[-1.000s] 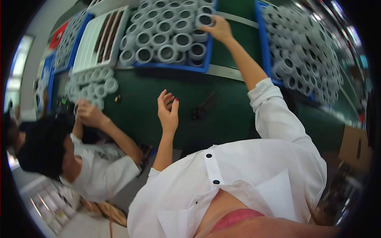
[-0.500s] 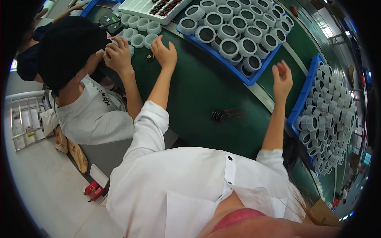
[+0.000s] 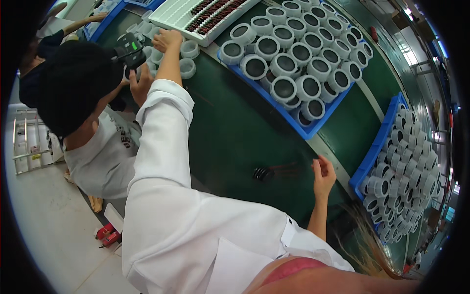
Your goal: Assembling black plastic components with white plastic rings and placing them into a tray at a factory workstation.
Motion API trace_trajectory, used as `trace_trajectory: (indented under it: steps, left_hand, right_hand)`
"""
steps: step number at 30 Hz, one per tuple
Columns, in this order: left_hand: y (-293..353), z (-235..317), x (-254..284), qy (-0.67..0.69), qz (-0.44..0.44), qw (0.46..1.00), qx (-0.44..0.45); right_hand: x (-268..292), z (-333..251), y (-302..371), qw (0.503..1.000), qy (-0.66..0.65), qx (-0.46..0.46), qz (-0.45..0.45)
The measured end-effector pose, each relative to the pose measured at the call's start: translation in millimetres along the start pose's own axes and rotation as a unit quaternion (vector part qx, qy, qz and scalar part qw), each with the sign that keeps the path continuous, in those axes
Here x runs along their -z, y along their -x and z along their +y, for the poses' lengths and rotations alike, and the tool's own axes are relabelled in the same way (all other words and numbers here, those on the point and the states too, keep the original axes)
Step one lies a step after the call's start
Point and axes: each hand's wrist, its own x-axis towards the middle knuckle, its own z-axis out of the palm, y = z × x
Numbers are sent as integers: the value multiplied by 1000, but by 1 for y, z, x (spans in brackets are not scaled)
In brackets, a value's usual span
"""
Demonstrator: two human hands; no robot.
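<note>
My left hand (image 3: 167, 41) reaches far out over a group of translucent white plastic cups (image 3: 188, 68) at the far left of the green table. Its fingers are bent down and closed among the cups; what they hold is hidden. My right hand (image 3: 323, 172) hovers above the table on the right, fingers loosely curled and apart, with nothing in it. To its left lies a small black coil-like part (image 3: 263, 173) with thin red wires trailing toward that hand.
A blue tray (image 3: 307, 131) piled with dark-centred white cups stands ahead; another blue tray (image 3: 360, 179) is at the right. A white tray (image 3: 208, 39) holds dark red-brown parts. At the left, a co-worker in a black cap (image 3: 73, 83) has a hand (image 3: 141, 84) near the cups and a black device (image 3: 131, 49).
My left hand has moved away and leftward onto the cups, its fingers closing. My right hand has drawn nearer to me and left. The view has shifted slightly.
</note>
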Motion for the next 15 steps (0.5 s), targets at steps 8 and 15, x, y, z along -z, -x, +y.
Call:
trace_trajectory:
  steps: [8, 15]
  left_hand:
    - [-84, -23, -30, -38, -27, 998, 44]
    - [-162, -58, -79, -52, -70, 996, 20]
  right_hand:
    - [16, 18, -17, 996, 27, -84, -3]
    - [6, 33, -28, 989, 56, -138, -17]
